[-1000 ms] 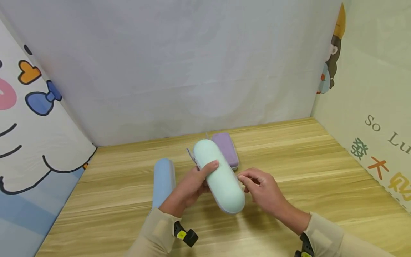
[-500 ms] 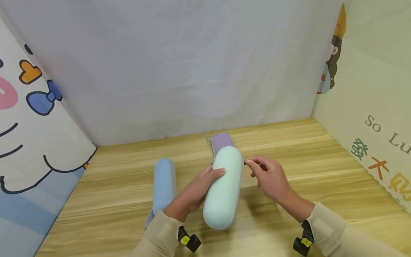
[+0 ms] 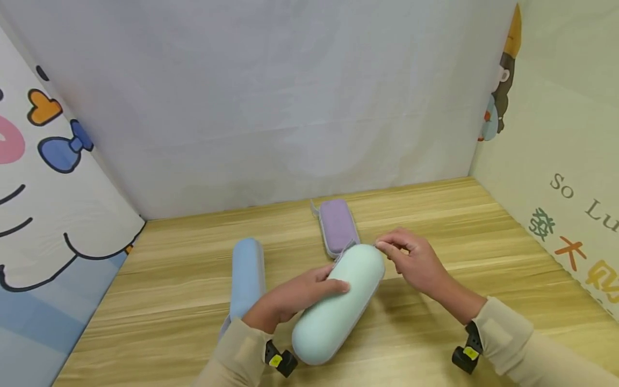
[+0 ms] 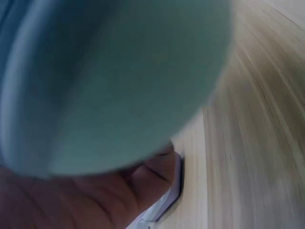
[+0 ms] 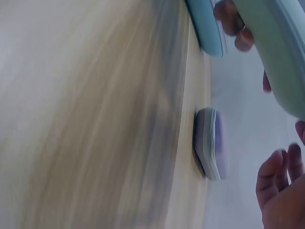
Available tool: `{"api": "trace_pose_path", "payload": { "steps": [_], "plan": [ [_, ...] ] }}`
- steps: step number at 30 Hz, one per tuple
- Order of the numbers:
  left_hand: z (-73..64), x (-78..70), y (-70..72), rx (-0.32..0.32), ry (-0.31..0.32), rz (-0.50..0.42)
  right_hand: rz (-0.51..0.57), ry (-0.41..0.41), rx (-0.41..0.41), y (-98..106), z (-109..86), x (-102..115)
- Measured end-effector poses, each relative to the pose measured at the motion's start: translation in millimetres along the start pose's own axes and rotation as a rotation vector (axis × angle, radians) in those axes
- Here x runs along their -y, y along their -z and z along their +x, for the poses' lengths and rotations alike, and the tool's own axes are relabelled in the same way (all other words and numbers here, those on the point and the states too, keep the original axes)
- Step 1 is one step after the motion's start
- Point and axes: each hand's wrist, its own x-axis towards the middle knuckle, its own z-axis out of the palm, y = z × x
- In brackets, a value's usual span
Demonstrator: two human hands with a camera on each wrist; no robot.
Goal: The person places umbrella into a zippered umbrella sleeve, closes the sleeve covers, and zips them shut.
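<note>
A mint-green hard-shell zip case (image 3: 338,306) with rounded ends tilts above the table, its far end toward the right. My left hand (image 3: 302,293) grips it from the left side, thumb across the top and fingers underneath. At the far right end, the thumb and index finger of my right hand (image 3: 411,260) pinch the small zipper pull (image 3: 375,245). A grey strap (image 3: 345,250) sticks out at the case's upper left edge. Up close in the left wrist view, the case (image 4: 143,90) hides most of the left fingers.
Just beyond the mint case lies a purple zip case (image 3: 337,223) with a grey strap. A longer blue case (image 3: 246,274) lies left, partly behind the left forearm. A white cloth backdrop (image 3: 300,107) and printed side panels (image 3: 556,134) enclose the wooden table (image 3: 169,290).
The mint case has swung so its far end now points right, uncovering the purple case. My right hand has moved along its right edge to the far end, pinching the zipper pull.
</note>
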Motion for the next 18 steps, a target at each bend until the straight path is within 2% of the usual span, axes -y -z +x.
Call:
{"api": "trace_pose_path", "payload": {
  "steps": [5,9,15,18],
  "plan": [
    [-0.7,-4.4,-7.4,0.084,-0.008,0.088,-0.036,0.061,0.169,9,6.6,-4],
    [0.0,-6.0,-11.8,0.094,-0.018,0.115,-0.015,0.091,0.284,16,13.7,-3],
    [2.1,-4.2,-17.5,0.138,-0.040,0.138,-0.036,0.180,0.469,22,27.6,-1],
    [1.4,-3.9,-20.9,0.143,-0.029,0.158,-0.047,0.157,0.573,24,33.6,3]
  ]
}}
